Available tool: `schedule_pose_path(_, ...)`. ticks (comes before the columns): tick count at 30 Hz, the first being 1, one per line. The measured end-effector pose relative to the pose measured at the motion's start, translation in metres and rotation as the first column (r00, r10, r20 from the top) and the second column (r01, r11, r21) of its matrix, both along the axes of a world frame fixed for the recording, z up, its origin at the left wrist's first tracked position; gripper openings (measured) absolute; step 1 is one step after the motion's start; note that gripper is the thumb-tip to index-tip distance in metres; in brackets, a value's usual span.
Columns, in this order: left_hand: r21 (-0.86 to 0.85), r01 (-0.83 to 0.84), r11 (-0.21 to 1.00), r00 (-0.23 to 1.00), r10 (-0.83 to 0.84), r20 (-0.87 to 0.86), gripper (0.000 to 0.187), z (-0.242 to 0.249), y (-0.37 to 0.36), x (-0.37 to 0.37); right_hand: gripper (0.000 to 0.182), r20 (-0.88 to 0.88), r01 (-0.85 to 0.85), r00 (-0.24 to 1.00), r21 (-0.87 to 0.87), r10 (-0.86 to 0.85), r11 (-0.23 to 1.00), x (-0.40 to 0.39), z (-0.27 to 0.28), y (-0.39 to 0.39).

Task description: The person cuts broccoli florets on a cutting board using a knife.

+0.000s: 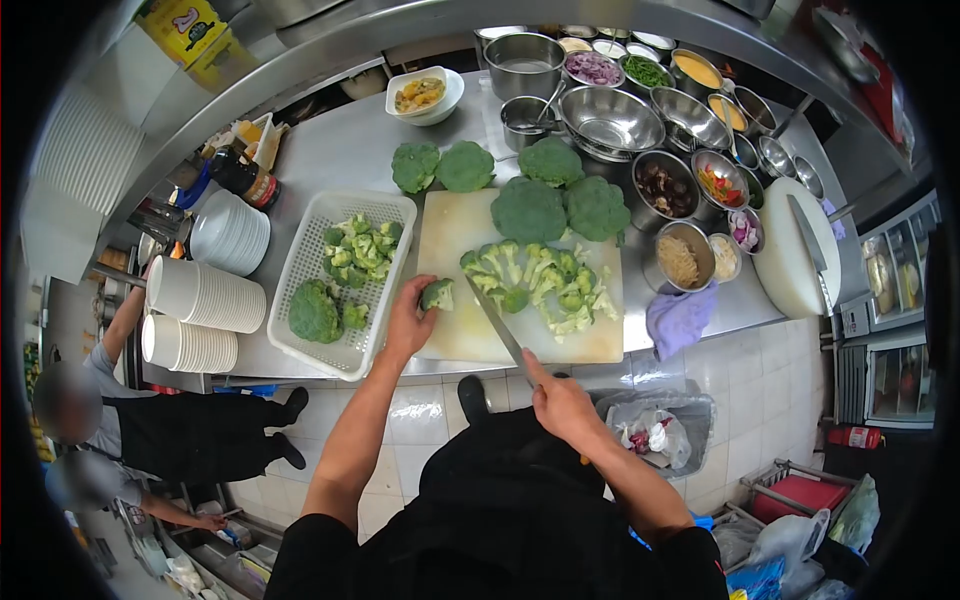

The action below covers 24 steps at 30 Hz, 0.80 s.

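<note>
My left hand (408,318) has its fingers closed on a small broccoli piece (438,295) at the left edge of the cutting board (455,335). A knife (500,326) is gripped in my right hand (565,402), its blade slanting up and left over the board. Just right of the blade lie many cut broccoli florets (545,280). Whole broccoli heads (528,210) sit along the board's far side and behind it. Left of the board stands a white perforated basket (290,335) with florets and a larger broccoli piece (315,312) inside.
Metal bowls (612,118) and pots of chopped ingredients crowd the back right. A purple cloth (682,318) lies by the board's right side. Stacked white bowls (205,292) stand at left. Below the counter edge is a bin (695,405). Two people are at far left.
</note>
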<state>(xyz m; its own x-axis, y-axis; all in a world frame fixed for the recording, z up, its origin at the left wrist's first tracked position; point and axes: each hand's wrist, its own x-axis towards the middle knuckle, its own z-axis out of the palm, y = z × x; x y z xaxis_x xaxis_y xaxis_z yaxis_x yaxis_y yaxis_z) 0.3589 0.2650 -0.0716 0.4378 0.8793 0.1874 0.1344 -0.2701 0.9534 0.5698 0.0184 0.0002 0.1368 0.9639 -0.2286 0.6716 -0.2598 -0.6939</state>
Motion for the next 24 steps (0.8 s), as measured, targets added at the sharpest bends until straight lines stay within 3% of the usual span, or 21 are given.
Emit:
schedule_pose_path(3,0.21,-0.088,0.974,0.953,0.144,-0.268,0.047,0.009,-0.011,-0.008,0.073,0.086,-0.069,0.994,0.02,0.067,0.997,0.004,0.014,-0.011)
schedule_pose_path(6,0.216,-0.138,0.967,0.897,0.215,-0.386,0.043,0.025,-0.019,-0.006,0.075,0.107,-0.107,0.989,0.007,0.105,0.994,0.0,0.028,-0.014)
schedule_pose_path(9,0.169,-0.131,0.977,0.947,0.174,-0.271,0.04,0.013,-0.011,-0.006,0.076,0.13,-0.136,0.982,-0.034,0.139,0.99,-0.005,0.033,-0.009)
schedule_pose_path(15,0.216,-0.121,0.969,0.962,0.168,-0.217,0.035,0.0,-0.009,-0.004,0.077,0.167,-0.134,0.977,-0.008,0.134,0.991,-0.017,0.022,-0.002)
schedule_pose_path(23,0.247,-0.109,0.963,0.95,0.173,-0.258,0.035,0.006,-0.01,0.001,0.073,0.245,-0.186,0.953,0.006,0.179,0.983,-0.022,-0.022,0.024)
schedule_pose_path(24,0.247,-0.097,0.964,0.952,0.162,-0.259,0.035,0.004,-0.011,-0.002,0.071,-0.007,-0.104,0.995,-0.123,0.104,0.987,-0.012,-0.013,0.029)
